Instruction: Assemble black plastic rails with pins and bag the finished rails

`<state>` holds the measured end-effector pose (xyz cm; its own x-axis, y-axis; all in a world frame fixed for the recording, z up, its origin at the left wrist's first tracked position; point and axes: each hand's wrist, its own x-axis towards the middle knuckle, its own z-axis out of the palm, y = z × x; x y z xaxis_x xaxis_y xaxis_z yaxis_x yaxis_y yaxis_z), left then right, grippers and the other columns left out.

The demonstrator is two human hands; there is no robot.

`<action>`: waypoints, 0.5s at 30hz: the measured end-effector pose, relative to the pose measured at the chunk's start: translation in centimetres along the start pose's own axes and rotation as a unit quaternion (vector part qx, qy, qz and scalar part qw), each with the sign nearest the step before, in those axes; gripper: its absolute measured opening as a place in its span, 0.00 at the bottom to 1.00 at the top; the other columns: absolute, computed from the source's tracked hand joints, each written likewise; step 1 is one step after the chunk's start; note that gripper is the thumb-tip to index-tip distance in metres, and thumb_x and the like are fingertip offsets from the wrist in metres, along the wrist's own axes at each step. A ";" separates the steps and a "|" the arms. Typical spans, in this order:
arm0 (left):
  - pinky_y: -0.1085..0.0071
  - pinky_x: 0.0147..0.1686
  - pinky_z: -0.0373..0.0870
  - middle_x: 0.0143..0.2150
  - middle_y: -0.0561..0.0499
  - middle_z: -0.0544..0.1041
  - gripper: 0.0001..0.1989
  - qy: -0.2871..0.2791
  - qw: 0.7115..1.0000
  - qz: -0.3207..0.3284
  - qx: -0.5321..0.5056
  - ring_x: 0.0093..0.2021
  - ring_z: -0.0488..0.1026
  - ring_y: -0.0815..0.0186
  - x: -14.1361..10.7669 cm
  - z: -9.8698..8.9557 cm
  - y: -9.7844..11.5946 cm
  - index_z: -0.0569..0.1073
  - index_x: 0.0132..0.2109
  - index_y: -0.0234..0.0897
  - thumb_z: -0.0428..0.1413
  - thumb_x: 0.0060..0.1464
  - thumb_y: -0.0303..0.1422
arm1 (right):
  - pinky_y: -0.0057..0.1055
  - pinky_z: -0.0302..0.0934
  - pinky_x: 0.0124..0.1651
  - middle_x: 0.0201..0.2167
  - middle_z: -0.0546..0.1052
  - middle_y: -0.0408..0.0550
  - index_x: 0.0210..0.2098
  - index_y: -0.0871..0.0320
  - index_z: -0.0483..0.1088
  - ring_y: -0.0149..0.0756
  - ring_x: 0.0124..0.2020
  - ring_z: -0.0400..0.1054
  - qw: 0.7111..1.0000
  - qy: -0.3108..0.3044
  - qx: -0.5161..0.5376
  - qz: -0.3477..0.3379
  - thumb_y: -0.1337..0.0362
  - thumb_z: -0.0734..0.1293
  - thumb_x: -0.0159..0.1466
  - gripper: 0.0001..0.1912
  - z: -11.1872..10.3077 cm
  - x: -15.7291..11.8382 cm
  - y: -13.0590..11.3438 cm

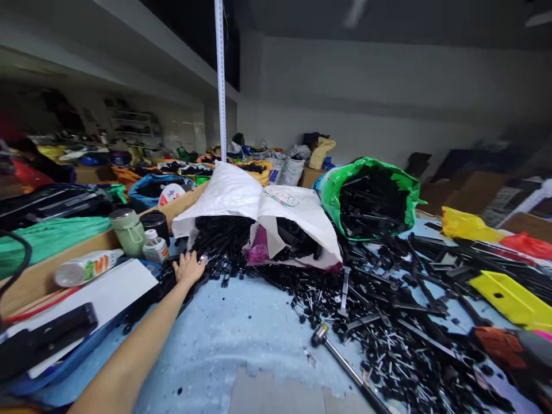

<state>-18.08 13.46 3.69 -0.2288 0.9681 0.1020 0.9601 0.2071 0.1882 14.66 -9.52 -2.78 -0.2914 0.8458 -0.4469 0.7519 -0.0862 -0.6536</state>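
My left hand (188,267) reaches in from the lower left, palm down, with a ring on one finger. Its fingers are apart and touch the edge of a heap of slim black plastic parts (224,238). Those parts spill from the mouth of a white woven sack (230,190) lying on its side. Beside it lies a second white sack (297,207), also with black parts inside. What lies under my fingertips is too small to make out. My right hand is out of view.
A hammer (345,365) lies front right, beside scattered screws (397,356) and black parts. A green bag (366,201) of black pieces stands behind. At left are a green flask (127,230), a small bottle (155,247) and a white board (116,293). A yellow tray (513,296) lies at right.
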 end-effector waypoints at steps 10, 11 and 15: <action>0.63 0.43 0.63 0.39 0.41 0.75 0.13 -0.050 0.991 0.124 0.003 0.43 0.71 0.57 -5.8 3.2 3.9 0.69 0.42 0.32 0.41 0.58 0.29 | 0.35 0.56 0.43 0.39 0.72 0.58 0.41 0.62 0.64 0.43 0.43 0.65 0.917 0.394 0.008 0.062 0.61 0.60 0.60 0.12 -17.0 15.9 -6.8; 0.64 0.41 0.64 0.36 0.40 0.75 0.13 -0.045 0.991 0.123 0.008 0.42 0.71 0.57 -6.0 2.7 4.2 0.69 0.40 0.31 0.41 0.58 0.28 | 0.36 0.56 0.43 0.39 0.72 0.58 0.40 0.63 0.65 0.45 0.43 0.66 0.919 0.389 0.017 0.066 0.62 0.61 0.59 0.12 -17.8 17.4 -7.2; 0.68 0.38 0.64 0.39 0.43 0.74 0.13 -0.023 0.987 0.158 0.012 0.41 0.71 0.60 -7.9 1.2 4.7 0.68 0.43 0.33 0.40 0.59 0.28 | 0.35 0.57 0.43 0.36 0.74 0.56 0.36 0.63 0.68 0.44 0.42 0.67 0.923 0.376 0.061 0.057 0.65 0.65 0.56 0.10 -18.2 18.6 -6.8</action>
<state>-11.55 6.92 2.59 0.0897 0.9902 0.1069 0.9858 -0.1036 0.1319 14.91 16.39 4.52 0.3135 0.9496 0.0038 0.6670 -0.2174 -0.7126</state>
